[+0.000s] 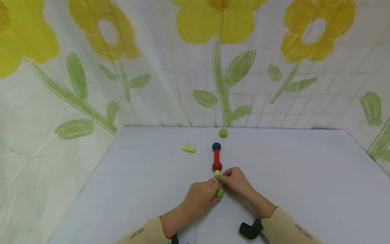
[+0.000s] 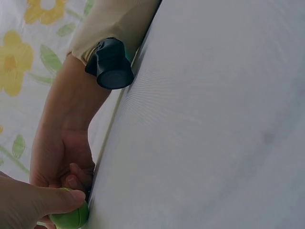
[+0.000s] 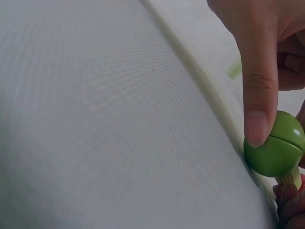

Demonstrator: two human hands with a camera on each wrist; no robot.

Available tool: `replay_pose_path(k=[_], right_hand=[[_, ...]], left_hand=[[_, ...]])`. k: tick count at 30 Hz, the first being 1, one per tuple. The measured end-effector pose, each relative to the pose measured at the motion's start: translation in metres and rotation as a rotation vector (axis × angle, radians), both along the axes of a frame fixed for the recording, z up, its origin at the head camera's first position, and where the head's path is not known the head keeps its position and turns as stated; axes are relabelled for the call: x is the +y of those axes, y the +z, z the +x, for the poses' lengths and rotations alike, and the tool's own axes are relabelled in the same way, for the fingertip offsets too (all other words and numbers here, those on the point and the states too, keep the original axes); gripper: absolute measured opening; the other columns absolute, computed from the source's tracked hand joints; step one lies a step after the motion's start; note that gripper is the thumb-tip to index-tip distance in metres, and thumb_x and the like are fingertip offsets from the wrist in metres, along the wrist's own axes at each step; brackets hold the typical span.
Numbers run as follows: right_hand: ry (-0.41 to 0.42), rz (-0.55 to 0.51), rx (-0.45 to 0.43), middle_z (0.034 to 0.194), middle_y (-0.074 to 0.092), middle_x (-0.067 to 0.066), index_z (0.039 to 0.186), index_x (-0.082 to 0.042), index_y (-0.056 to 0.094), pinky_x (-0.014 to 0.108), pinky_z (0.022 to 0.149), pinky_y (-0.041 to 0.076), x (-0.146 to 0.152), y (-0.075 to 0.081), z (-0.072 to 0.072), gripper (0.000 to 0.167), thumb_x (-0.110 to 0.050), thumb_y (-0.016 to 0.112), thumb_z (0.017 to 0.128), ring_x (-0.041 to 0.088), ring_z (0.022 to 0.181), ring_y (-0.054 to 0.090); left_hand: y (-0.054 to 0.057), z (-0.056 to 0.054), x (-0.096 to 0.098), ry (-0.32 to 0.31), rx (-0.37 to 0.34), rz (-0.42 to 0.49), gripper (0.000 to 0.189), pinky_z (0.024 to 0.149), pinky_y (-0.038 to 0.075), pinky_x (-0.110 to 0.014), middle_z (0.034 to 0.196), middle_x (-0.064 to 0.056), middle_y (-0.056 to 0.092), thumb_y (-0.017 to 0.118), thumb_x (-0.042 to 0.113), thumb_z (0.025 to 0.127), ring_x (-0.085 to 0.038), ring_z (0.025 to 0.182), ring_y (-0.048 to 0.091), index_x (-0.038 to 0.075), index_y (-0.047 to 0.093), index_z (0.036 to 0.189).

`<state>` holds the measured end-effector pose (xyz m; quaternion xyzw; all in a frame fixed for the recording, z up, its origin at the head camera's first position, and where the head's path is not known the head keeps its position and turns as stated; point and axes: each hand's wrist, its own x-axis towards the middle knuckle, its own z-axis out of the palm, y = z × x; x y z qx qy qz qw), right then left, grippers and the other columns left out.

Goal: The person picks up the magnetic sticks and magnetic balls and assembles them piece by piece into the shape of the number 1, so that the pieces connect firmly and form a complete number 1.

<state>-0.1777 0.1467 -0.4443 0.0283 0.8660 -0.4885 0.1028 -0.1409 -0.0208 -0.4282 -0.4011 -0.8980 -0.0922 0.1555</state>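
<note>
A row of joined toy pieces runs down the table's middle in the head view: blue ball, red stick, red ball, yellow stick and green ball at the near end. My left hand grips this green ball, its thumb pressed on the grooved surface in both wrist views. From the right, my right hand pinches the yellow stick between thumb and fingers, just beyond the green ball. In the right wrist view a short piece of the stick shows beneath the ball; fingers hide the rest.
A loose yellow stick lies left of the row. Another green ball sits by the far edge of the white table. Behind hangs a white curtain painted with flowers. A black wrist camera hangs at the right sleeve.
</note>
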Motion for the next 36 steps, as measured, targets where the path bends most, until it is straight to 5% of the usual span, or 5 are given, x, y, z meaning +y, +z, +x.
replay_pose_path(k=[8,16,36], right_hand=[[-0.001,-0.008,-0.005,0.051,0.049,-0.002,0.069,-0.005,0.065,0.023,0.045,0.032,0.0,0.0,0.001,0.023,-0.022,0.066,0.084,0.011,0.045,0.041],[0.001,-0.016,-0.018,0.053,0.051,-0.002,0.071,-0.005,0.065,0.023,0.044,0.032,0.002,0.0,0.001,0.024,-0.024,0.066,0.084,0.011,0.044,0.042],[0.132,-0.147,0.005,0.064,0.063,0.004,0.099,0.003,0.067,0.023,0.046,0.044,0.017,0.003,0.023,0.03,-0.024,0.067,0.085,0.011,0.045,0.048]], left_hand=[[0.001,0.001,0.0,0.006,0.001,0.013,0.033,0.058,0.043,-0.009,0.086,0.007,0.062,0.078,0.034,0.074,0.0,0.064,0.054,0.015,0.062,0.095],[0.001,0.001,-0.002,0.011,-0.081,0.049,0.027,0.061,0.045,-0.009,0.092,0.007,0.062,0.077,0.029,0.076,0.0,0.07,0.057,0.016,0.067,0.098],[0.002,0.001,-0.005,0.011,-0.17,0.133,0.03,0.068,0.048,-0.01,0.099,0.006,0.066,0.074,0.027,0.079,-0.001,0.083,0.064,0.015,0.07,0.105]])
